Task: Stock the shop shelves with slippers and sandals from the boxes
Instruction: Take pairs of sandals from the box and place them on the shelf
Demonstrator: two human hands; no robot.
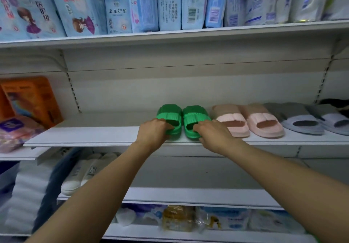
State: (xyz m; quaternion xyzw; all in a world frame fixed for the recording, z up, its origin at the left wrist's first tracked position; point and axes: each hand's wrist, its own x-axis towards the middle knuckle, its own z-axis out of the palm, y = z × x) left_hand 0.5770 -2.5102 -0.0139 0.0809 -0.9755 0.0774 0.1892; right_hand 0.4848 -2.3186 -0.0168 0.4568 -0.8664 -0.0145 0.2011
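Two green slippers stand side by side on the white middle shelf [94, 136], toes toward me. My left hand [154, 132] grips the front of the left green slipper [169, 113], fingers curled into its toe opening. The right green slipper [195, 115] is held the same way by my right hand [213, 133]. Right of them sits a pink pair [249, 121], then a lilac-grey pair [306, 122]. No box is in view.
Blue packets [113, 10] fill the top shelf. An orange pack [32, 99] and pink wrapped goods [13, 135] lie at the left. White slippers [83, 174] and folded white cloth [30, 191] sit on the lower shelf, with packets [188, 218] below.
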